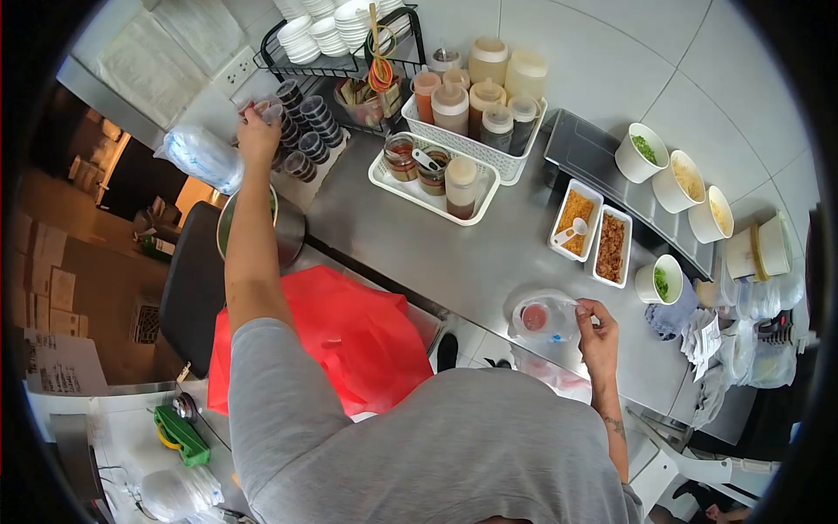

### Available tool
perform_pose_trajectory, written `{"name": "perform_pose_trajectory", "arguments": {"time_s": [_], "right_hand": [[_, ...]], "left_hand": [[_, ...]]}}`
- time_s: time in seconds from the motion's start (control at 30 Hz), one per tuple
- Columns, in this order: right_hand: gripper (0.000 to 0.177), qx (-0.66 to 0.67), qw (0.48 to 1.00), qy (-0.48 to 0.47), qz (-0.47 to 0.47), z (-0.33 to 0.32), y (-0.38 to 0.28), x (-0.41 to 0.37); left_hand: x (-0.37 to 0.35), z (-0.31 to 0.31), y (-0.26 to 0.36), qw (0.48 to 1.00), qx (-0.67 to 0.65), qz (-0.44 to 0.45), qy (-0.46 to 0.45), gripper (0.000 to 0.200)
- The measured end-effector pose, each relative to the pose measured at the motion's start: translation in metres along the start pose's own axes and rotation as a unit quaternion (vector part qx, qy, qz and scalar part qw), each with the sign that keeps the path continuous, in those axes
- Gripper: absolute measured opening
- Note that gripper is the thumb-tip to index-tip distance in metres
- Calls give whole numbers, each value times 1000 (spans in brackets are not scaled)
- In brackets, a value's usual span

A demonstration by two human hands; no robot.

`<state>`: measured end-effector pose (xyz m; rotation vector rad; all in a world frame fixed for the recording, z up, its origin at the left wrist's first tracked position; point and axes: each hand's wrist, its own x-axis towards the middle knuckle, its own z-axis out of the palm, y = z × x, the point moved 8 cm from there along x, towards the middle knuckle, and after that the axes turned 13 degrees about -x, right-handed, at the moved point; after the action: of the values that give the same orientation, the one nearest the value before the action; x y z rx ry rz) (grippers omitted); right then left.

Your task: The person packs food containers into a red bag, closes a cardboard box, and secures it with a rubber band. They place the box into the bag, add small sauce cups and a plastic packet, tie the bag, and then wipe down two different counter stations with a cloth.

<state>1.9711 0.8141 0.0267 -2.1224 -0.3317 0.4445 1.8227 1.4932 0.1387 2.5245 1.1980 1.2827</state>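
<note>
My left hand (259, 133) is stretched out to the far left of the counter, its fingers closed on a small clear sauce cup (271, 111). Right beside it stand stacks of small lidded cups with dark contents (320, 120). Nearer the front edge, my right hand (599, 339) pinches the rim of a clear plastic bag (561, 320). Inside that bag lies a small cup of reddish sauce (533, 317), with a bit of blue beside it. The bag rests on the steel counter (419, 253).
A white tray (489, 205) of jars and a basket (532, 144) of squeeze bottles stand at the back. Two toppings trays (610, 247) and several paper tubs (642, 153) are on the right. A red bag (349, 341) hangs below the counter edge.
</note>
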Motion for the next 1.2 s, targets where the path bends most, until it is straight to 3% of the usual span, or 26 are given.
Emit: {"name": "perform_pose_trajectory", "arguments": {"time_s": [0.07, 0.17, 0.2, 0.3, 0.4, 0.7, 1.0, 1.2], "right_hand": [[19, -15, 1000, 9, 5, -1, -2, -1], [19, -19, 1000, 18, 16, -1, 0, -2], [19, -12, 1000, 20, 15, 0, 1, -2], [19, -9, 1000, 27, 9, 1, 2, -2], [19, -18, 999, 36, 16, -1, -1, -4], [21, -21, 999, 35, 28, 3, 5, -8], [23, -13, 999, 39, 31, 5, 5, -12], [23, -23, 999, 37, 28, 4, 4, -14]], "left_hand": [[-9, -12, 35, 998, 40, 21, 54, 49], [-28, 24, 47, 987, 110, -33, -114, 52], [-41, 35, 50, 982, 138, -8, -130, 55], [-62, 56, 47, 975, 172, -8, -142, 56], [-71, 68, 38, 964, 190, -77, -168, 57], [-76, 77, 31, 969, 171, -81, -156, 56], [-67, 39, 51, 992, 118, -17, -31, 47], [-13, -12, 54, 997, 55, 9, 45, 52]]}}
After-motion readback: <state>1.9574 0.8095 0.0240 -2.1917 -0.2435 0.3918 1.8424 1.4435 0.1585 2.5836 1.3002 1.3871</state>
